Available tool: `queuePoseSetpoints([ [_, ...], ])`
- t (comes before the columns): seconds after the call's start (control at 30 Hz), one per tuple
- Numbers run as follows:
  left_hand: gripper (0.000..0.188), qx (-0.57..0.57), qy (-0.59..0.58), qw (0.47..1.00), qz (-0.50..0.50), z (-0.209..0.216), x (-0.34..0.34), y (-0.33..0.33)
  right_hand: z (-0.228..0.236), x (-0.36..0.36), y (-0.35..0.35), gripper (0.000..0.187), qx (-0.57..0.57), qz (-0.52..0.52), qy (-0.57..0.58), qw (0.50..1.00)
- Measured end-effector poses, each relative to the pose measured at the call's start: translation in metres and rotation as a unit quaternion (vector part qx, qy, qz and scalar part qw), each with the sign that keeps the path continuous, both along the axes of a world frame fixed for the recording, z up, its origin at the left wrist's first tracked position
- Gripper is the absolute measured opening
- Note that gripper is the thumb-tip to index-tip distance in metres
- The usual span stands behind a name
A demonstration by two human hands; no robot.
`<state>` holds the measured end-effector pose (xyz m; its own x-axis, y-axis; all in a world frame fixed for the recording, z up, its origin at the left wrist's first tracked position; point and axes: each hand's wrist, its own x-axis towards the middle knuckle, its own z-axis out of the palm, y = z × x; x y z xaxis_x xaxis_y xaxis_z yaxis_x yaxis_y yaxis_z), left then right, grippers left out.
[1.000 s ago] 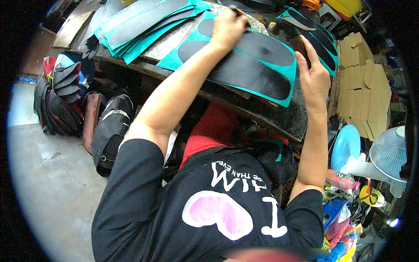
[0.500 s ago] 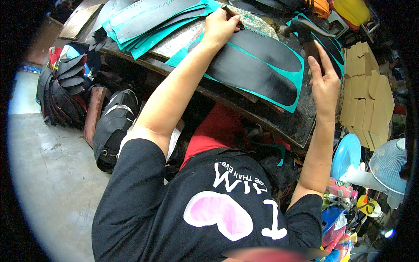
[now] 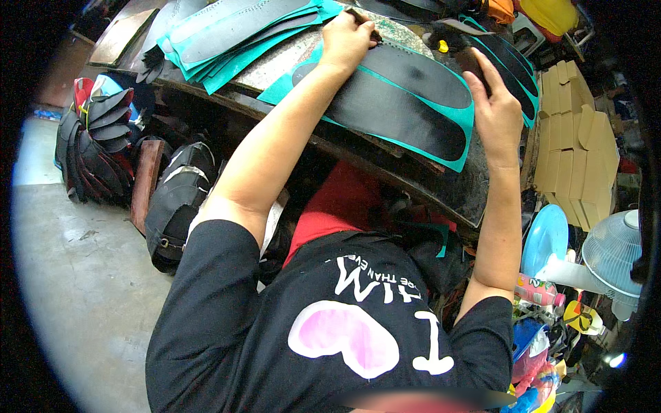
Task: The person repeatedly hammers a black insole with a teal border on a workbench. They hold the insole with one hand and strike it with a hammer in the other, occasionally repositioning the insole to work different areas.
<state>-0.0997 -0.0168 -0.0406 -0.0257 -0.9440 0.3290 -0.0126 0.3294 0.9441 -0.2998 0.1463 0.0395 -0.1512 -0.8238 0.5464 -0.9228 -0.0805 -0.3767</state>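
Note:
A teal-backed sheet [image 3: 463, 153] bearing two black insole shapes lies on the dark worktable in front of me. My left hand [image 3: 346, 43] is closed at its far edge, pinching a short dark tool [image 3: 359, 16] that my fingers mostly hide. A row of small holes runs along the insole edge beside those fingers. My right hand [image 3: 497, 117], to the right of the sheet, is closed round a dark brown hammer-like tool [image 3: 460, 58], with the index finger and thumb along it. Its far end is blurred by motion near a small yellow thing [image 3: 443, 46].
A stack of similar teal and black sheets [image 3: 234, 34] lies at the far left of the table. More sheets [image 3: 509, 58] lie beyond my right hand. Tan cardboard boxes [image 3: 575, 148] and a fan [image 3: 615, 255] stand at the right; bundled black pieces [image 3: 89, 148] are at the left.
My right hand and the hammer-like tool have moved slightly left, toward the far side of the sheet. My left hand stays at the sheet's far edge. The whole view has shifted slightly.

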Motion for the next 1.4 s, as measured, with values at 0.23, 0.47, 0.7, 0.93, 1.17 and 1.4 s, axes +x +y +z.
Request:
queuePoseSetpoints([
  [0.23,0.017,-0.183,-0.24,0.952,0.051,0.003,0.0,-0.002,0.05,0.003,0.018,0.04,-0.17,0.144,-0.158,0.962],
  [0.47,0.01,-0.302,-0.381,0.871,0.074,0.005,-0.018,0.016,0.008,0.017,0.006,0.039,0.062,0.007,-0.058,0.996],
  [0.7,0.019,-0.024,-0.091,0.995,-0.021,0.002,-0.004,-0.001,0.034,-0.017,0.017,0.038,-0.12,0.071,-0.111,0.984],
  [0.93,0.014,-0.312,-0.375,0.873,0.021,0.004,-0.025,0.015,0.028,0.021,0.005,0.038,-0.2,0.163,-0.035,0.966],
  [1.17,0.019,-0.002,-0.05,0.998,-0.032,0.003,-0.016,0.006,0.011,-0.018,0.012,0.039,-0.026,0.031,-0.083,0.996],
  [1.4,0.02,-0.308,-0.259,0.915,0.041,0.001,-0.025,0.01,0.052,0.014,0.022,0.04,-0.208,0.125,-0.151,0.958],
])
